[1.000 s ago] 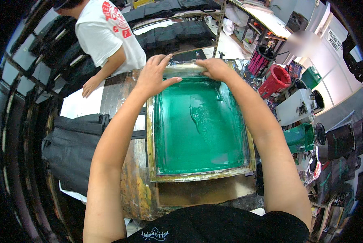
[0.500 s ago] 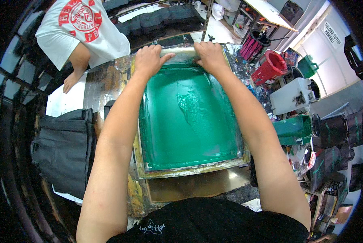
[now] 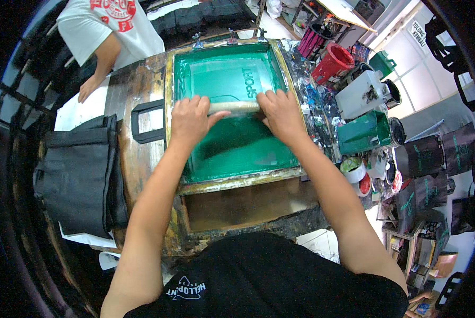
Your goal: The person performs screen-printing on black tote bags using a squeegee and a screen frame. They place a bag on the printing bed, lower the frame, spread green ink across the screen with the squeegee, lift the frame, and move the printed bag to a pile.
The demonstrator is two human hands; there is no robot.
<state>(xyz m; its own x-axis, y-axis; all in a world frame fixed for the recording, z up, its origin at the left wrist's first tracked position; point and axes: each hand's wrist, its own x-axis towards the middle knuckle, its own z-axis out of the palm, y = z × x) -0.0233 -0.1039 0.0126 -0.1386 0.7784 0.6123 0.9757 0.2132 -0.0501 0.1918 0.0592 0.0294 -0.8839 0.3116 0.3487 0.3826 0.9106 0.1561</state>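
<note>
Both hands grip a pale squeegee point(image 3: 233, 107) lying crosswise in a screen-printing frame point(image 3: 232, 183). My left hand point(image 3: 191, 119) closes on its left end, thumb along the near side. At the other end, my right hand point(image 3: 282, 117) is wrapped round it. Green ink point(image 3: 237, 151) coats the mesh, thick and wet on my side of the squeegee. Beyond the squeegee the mesh point(image 3: 211, 74) has a thinner film, with dark lettering showing. A black bag handle point(image 3: 135, 123) sticks out from under the frame's left side; the rest of that bag is hidden.
Folded black bags point(image 3: 78, 175) are stacked at the left. Clamps point(image 3: 231, 37) stand along the frame's far edge. On the right are a red bucket point(image 3: 333, 63), a white jug point(image 3: 360, 98) and a green container point(image 3: 362, 132). A person in a white shirt point(image 3: 115, 37) stands far left, hand on the table.
My hands have drawn the squeegee from the frame's far end toward me, to about its middle. Lettering now shows in the mesh behind it. The view has shifted.
</note>
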